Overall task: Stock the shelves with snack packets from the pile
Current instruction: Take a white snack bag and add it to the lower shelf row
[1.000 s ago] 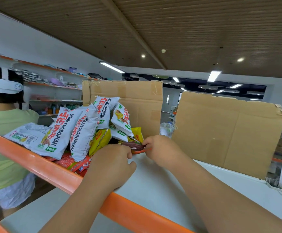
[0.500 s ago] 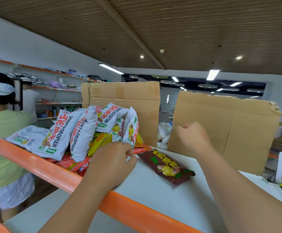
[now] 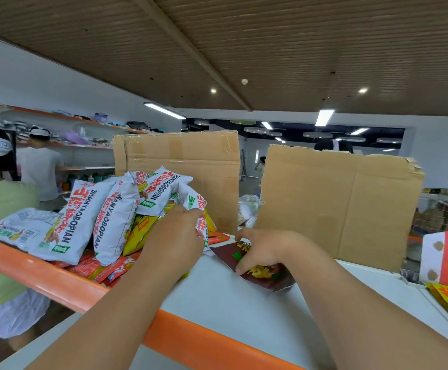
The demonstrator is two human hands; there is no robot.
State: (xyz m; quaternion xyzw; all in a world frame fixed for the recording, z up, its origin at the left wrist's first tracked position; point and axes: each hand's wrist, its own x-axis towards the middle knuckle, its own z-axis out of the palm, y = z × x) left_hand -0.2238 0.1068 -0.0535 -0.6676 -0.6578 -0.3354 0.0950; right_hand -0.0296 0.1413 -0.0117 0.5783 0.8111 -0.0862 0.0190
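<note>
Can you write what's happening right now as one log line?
left hand holds white snack packet in pile | right hand grips dark red packet on white shelf

One wide-angle view looks out from the person's head, facing forward across the shelf (image 3: 217,303) toward the cardboard sheets (image 3: 337,204); it sits close, so both forearms fill the lower frame; the left hand (image 3: 174,236) on a white packet (image 3: 194,200) and the right hand (image 3: 268,247) on a dark packet (image 3: 271,279) lie near centre; ceiling fills the top.
</note>
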